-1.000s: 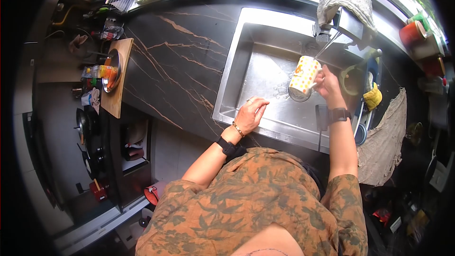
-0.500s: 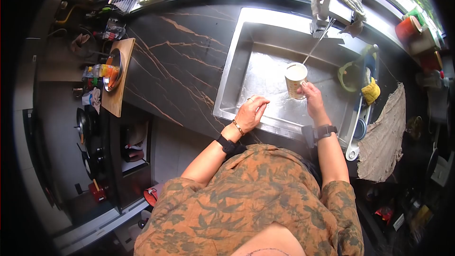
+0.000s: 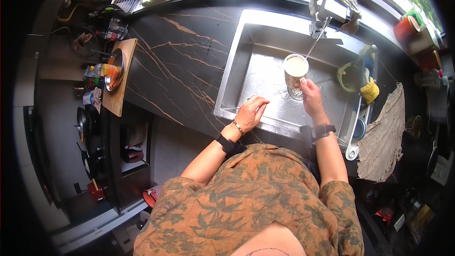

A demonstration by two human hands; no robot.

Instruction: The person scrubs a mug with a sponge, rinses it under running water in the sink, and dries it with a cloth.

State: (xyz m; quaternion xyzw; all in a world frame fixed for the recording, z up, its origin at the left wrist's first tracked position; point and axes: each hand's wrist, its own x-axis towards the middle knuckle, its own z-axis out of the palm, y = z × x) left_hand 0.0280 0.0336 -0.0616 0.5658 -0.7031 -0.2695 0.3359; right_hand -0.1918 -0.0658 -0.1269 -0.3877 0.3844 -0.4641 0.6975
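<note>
The right hand [image 3: 310, 96] reaches over the right half of the rectangular stainless-steel sink [image 3: 270, 22], forearm rising from the near edge. The left hand [image 3: 252, 111] is poised by the sink's near-left corner, wrist bent; whether it touches the rim I cannot tell.

A second ago the pale cylindrical mug with a looped handle [image 3: 296, 67] was tipped, its dotted side showing; now its mouth faces up, and it is a little nearer the sink's far edge than half a second ago. The left hand has barely moved.

The right fingers are curled closed around the mug's handle, holding it inside the sink's edges, beside the thin stream of water [image 3: 316, 41]. The left fingers are loosely bent together, with nothing visible in them.
</note>
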